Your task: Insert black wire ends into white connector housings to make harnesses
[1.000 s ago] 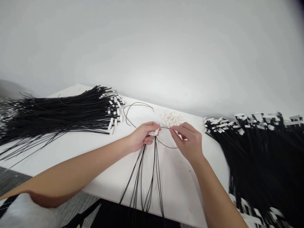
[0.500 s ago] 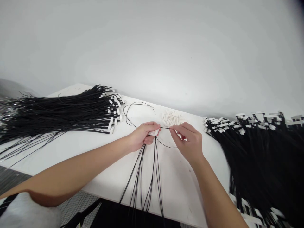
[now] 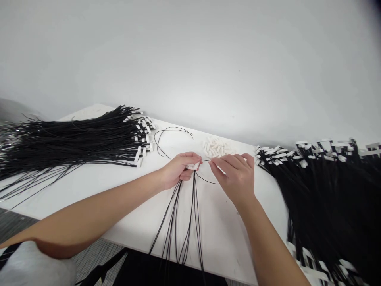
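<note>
My left hand [image 3: 182,169] is closed on a small white connector housing [image 3: 193,167] over the middle of the table. Several black wires [image 3: 195,202] hang down from that hand toward the table's front edge. A thin black wire [image 3: 204,160] runs from the housing's right side to my right hand [image 3: 233,171], which pinches it between thumb and forefinger. Part of this wire also loops below, passing behind the right hand. My left fingers hide much of the housing, so where each wire enters cannot be made out.
Behind my hands lies a pile of loose white housings [image 3: 216,147]. A large bundle of black wires [image 3: 74,139] with white ends fills the left; a bigger one [image 3: 333,198] covers the right. A loose curved wire [image 3: 171,129] rests on the white table [image 3: 143,202].
My right hand has slid slightly left along the thin wire, closer to the housing, and its other fingers have lifted a little. My left hand stays in place.
</note>
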A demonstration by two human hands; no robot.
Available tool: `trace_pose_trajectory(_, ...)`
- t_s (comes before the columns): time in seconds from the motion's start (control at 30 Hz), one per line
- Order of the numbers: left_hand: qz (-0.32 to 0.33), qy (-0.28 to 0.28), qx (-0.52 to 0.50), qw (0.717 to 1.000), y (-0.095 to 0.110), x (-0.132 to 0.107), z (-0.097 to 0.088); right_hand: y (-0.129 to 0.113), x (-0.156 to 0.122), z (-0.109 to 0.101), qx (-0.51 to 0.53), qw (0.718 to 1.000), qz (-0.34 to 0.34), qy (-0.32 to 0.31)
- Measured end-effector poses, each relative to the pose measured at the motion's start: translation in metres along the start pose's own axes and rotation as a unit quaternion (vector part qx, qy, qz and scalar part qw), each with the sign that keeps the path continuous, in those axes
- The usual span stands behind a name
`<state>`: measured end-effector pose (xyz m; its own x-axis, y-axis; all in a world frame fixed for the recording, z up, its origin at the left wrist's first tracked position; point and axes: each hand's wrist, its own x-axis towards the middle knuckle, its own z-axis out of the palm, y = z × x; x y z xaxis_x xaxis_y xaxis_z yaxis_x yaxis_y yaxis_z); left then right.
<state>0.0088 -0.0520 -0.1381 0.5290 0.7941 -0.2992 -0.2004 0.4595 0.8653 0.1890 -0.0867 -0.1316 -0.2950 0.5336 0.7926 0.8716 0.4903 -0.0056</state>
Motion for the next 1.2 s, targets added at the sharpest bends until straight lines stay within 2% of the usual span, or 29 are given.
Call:
trace_pose_trajectory(0.4, 0.0, -0.009, 0.021, 1.0, -0.001, 0.0, 0.0, -0.005, -0.003, 0.006, 0.058, 0.996, 0.068, -0.025)
trace_pose_trajectory(0.73, -0.001, -0.015, 0.014, 1.0, 0.0, -0.001, 0.002, -0.008, -0.004, 0.007, 0.067, 0.995, 0.074, -0.028)
trace_pose_trajectory(0.87, 0.002, -0.007, -0.001, 1.0, 0.0, -0.001, 0.003, -0.008, -0.002, 0.007, 0.034, 0.998, 0.046, -0.015)
trace_pose_trajectory(1.03, 0.01, -0.004, -0.013, 1.0, -0.001, 0.0, 0.001, -0.012, 0.003, 0.001, -0.069, 0.992, 0.001, 0.102)
trace_pose_trajectory(1.1, 0.009, 0.001, -0.026, 1.0, 0.0, 0.001, -0.001, -0.015, 0.003, -0.001, -0.038, 0.995, -0.042, 0.08)
trace_pose_trajectory(1.2, 0.011, 0.007, -0.037, 0.999, 0.0, 0.002, -0.003, -0.019, -0.001, 0.0, 0.061, 0.989, -0.129, -0.036)
